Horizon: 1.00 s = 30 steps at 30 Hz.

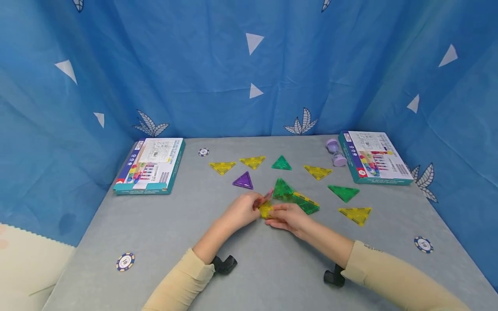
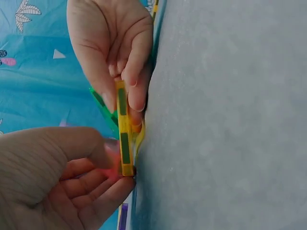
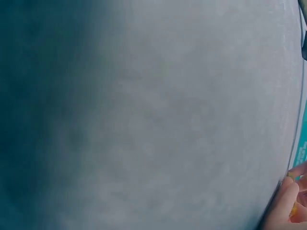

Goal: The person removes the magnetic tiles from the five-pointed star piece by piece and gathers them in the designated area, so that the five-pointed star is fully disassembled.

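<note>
My left hand (image 1: 245, 209) pinches a pinkish-red magnetic tile (image 1: 269, 195) partly covered by its fingers. Its fingertips also touch the lower end of a yellow triangular magnetic tile (image 2: 124, 132), seen edge-on in the left wrist view. From the other side my right hand (image 1: 289, 219) grips that yellow tile between thumb and fingers. Just behind the hands, a green triangular tile (image 1: 282, 188) stands tilted up, beside a flat green tile (image 1: 307, 205) with a yellow-edged tile (image 1: 306, 198) along it. In the right wrist view only fingers (image 3: 284, 201) and a bit of yellow show.
Loose triangular tiles lie around: a purple one (image 1: 243, 180), a green one (image 1: 282, 163), another green one (image 1: 343, 193) and several yellow ones. Tile boxes lie at back left (image 1: 149, 166) and back right (image 1: 375, 157), with a purple hourglass (image 1: 336, 152) beside the right box. Poker chips (image 1: 125, 261) are scattered.
</note>
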Motion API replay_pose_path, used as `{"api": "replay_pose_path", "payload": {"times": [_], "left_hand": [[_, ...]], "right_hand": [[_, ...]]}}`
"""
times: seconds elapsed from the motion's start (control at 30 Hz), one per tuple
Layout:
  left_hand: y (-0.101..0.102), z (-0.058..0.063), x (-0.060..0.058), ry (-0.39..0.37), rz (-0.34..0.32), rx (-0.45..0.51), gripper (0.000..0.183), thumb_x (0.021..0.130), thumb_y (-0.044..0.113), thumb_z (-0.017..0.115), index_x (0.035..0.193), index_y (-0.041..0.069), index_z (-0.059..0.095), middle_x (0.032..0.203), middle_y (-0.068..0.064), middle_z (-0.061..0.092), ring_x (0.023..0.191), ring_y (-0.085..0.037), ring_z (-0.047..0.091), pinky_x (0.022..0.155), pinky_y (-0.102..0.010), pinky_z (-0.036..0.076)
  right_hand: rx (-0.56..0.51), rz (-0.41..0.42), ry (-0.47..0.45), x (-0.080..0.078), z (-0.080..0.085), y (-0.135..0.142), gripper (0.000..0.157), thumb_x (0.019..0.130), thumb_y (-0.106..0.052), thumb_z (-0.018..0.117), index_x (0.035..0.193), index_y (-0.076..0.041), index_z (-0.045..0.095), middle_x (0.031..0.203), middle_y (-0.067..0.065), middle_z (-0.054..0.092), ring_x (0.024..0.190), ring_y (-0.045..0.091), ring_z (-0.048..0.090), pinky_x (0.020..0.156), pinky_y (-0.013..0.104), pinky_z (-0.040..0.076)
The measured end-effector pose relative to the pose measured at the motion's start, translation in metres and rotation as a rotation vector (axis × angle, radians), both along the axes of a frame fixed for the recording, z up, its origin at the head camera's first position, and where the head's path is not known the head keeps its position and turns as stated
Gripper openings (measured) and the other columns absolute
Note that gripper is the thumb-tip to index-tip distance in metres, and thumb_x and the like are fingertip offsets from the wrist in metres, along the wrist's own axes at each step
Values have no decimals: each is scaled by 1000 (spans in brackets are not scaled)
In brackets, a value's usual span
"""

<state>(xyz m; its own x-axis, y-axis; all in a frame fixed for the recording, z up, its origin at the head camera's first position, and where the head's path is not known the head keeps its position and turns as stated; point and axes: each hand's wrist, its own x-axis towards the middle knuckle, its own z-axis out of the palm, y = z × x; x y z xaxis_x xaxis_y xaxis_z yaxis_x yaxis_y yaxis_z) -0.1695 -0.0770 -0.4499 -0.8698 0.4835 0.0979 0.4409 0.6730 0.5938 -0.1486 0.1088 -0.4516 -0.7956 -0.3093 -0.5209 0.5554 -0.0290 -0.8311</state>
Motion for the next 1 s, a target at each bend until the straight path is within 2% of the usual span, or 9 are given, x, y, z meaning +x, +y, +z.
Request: {"api": "replay_pose_path", "payload": {"times": [0.1,0.3,0.47,0.6,0.73,0.9,1.0], "left_hand": [[-3,1,-1,-39,56,38,17,77,2,65,94,5,64,74,0,57,65,-12,50,57,-25,44],[-8,1,-5,-115,117,85,7,83,9,68,85,6,62,75,0,58,67,-11,51,59,-24,45],[-21,-4,-10,-234,177,226,11,83,9,70,89,4,62,74,-1,58,63,-8,51,55,-22,45],[-44,-2,-14,-339,255,366,14,85,12,68,95,2,62,78,-4,64,65,-8,55,59,-25,50],[-75,-1,-20,-432,388,593,20,89,15,64,101,0,61,86,-7,68,75,-11,60,70,-28,53],[-114,-8,-28,-606,595,1011,11,91,9,60,99,2,57,82,-2,66,74,-10,62,71,-24,54],[-131,-10,-33,-698,651,1186,4,94,8,56,95,5,55,78,-2,65,72,-10,63,71,-23,54]], "right_hand": [[26,-24,-3,-1,-2,-2,41,93,-3,55,129,10,44,112,22,60,84,23,68,75,31,54],[41,-11,22,-2,-4,-3,39,91,-1,55,127,11,45,111,24,58,84,23,68,75,31,54],[66,-3,27,-2,-4,-3,36,90,0,56,123,11,48,107,23,58,83,22,68,74,31,54],[73,2,18,-1,-4,-1,35,90,0,57,122,10,49,106,22,58,83,22,68,74,30,54],[71,12,21,-1,-5,2,34,90,-1,57,122,9,50,107,21,59,83,21,68,74,30,54],[63,23,32,0,-5,4,34,91,-1,56,122,10,49,109,21,58,85,22,68,75,29,54],[65,26,30,0,-5,4,34,91,-1,56,123,9,49,109,21,58,85,22,68,75,30,54]]}}
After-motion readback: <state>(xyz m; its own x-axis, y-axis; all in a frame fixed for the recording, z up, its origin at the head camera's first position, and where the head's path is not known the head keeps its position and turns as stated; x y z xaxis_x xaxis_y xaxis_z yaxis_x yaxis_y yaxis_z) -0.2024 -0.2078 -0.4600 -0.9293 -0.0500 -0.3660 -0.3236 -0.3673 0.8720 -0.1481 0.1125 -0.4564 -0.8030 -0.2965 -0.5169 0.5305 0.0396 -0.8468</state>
